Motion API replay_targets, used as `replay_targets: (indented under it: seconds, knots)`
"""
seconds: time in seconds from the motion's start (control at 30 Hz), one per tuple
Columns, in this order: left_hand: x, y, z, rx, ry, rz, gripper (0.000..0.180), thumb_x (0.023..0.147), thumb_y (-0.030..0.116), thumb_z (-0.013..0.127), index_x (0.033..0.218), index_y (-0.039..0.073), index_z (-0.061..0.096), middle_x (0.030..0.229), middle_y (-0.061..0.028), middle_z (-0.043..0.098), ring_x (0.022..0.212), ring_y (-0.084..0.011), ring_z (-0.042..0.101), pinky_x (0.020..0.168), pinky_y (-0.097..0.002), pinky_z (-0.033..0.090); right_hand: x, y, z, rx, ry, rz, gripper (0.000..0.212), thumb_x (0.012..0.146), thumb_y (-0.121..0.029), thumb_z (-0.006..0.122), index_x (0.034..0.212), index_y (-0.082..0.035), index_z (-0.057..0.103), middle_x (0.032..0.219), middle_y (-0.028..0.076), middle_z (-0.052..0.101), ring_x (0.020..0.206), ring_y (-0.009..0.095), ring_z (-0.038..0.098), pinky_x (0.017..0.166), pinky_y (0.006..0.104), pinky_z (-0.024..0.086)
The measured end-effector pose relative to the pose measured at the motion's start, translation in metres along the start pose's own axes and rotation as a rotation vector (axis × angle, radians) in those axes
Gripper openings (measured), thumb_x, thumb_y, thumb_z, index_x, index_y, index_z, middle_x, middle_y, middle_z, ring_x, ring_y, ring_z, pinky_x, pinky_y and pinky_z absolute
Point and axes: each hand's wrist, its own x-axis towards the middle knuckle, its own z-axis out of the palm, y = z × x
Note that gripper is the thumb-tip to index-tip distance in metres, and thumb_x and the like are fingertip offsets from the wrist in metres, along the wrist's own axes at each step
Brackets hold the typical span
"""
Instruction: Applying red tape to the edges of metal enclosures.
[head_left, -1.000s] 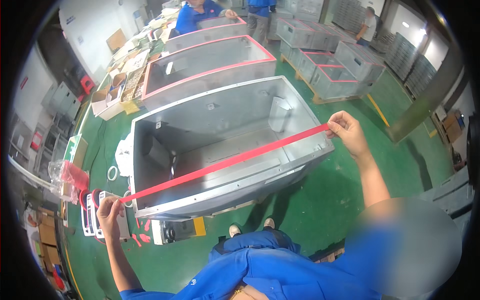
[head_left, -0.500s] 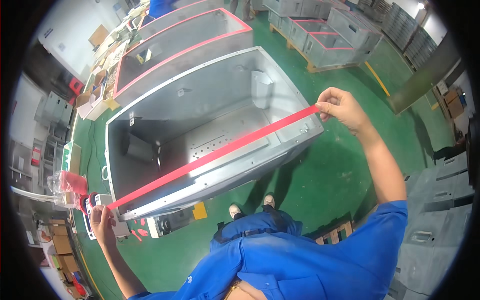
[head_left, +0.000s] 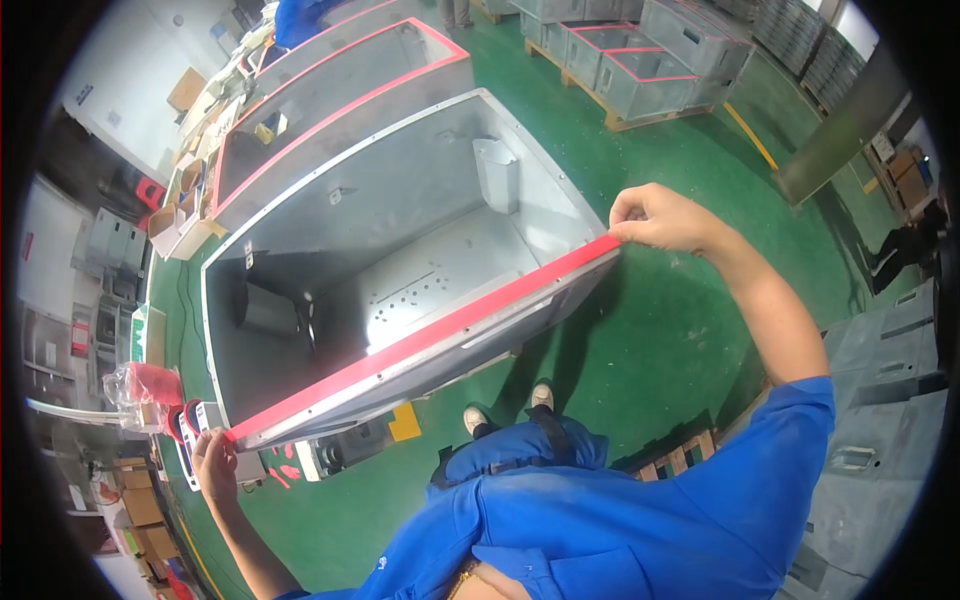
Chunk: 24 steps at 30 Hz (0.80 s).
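A long red-pink strip of adhesive tape is stretched straight between my hands. It lies along the near rim of a large open grey metal box, which has small holes in its floor and bolt holes around its pale rim. My left hand pinches the tape's end at the box's near-left corner. At the near-right corner, my right hand grips the other end between thumb and fingers. Whether the tape is stuck down along its whole length, I cannot tell.
Behind stands another metal box with a pink-taped rim. Grey boxes sit on a pallet at far right, more at near right. Left of the box are a white device and plastic-wrapped red material. A person in blue is far back.
Both hands have come down slightly, the right one also leftward. The tape, held across the box's opening before, now lies along its near rim.
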Motion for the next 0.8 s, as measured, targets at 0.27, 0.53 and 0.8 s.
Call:
replay_targets:
  seconds: [0.27, 0.53, 0.8]
  knots:
    - [-0.001, -0.002, 0.003, -0.022, 0.036, 0.045, 0.008, 0.082, 0.013, 0.058, 0.085, 0.006, 0.057, 0.069, 0.0036, 0.053, 0.054, -0.0012, 0.045, 0.042, -0.0118, 0.028, -0.001, -0.001, -0.002, -0.048, -0.061, -0.003, 0.020, 0.075, -0.018, 0.061, 0.082, 0.001, 0.063, 0.083, 0.011, 0.062, 0.082, 0.019, 0.058, 0.074, 0.0305, 0.045]
    - [0.008, -0.023, -0.012, 0.196, 0.007, 0.313, 0.003, 0.079, 0.006, 0.053, 0.076, 0.006, 0.053, 0.075, 0.0012, 0.051, 0.057, -0.0021, 0.041, 0.044, -0.0108, 0.029, 0.000, 0.002, 0.000, -0.060, -0.045, -0.061, 0.016, 0.076, -0.016, 0.062, 0.080, -0.001, 0.061, 0.075, 0.004, 0.060, 0.072, 0.011, 0.055, 0.066, 0.0261, 0.044]
    - [0.017, -0.033, -0.024, 0.343, -0.024, 0.447, 0.008, 0.076, 0.003, 0.051, 0.070, 0.007, 0.051, 0.079, -0.0010, 0.051, 0.055, -0.0018, 0.040, 0.044, -0.0098, 0.029, 0.004, 0.004, -0.001, -0.061, -0.036, -0.082, 0.014, 0.073, -0.015, 0.063, 0.076, -0.001, 0.062, 0.072, 0.005, 0.060, 0.071, 0.011, 0.055, 0.066, 0.0263, 0.044]
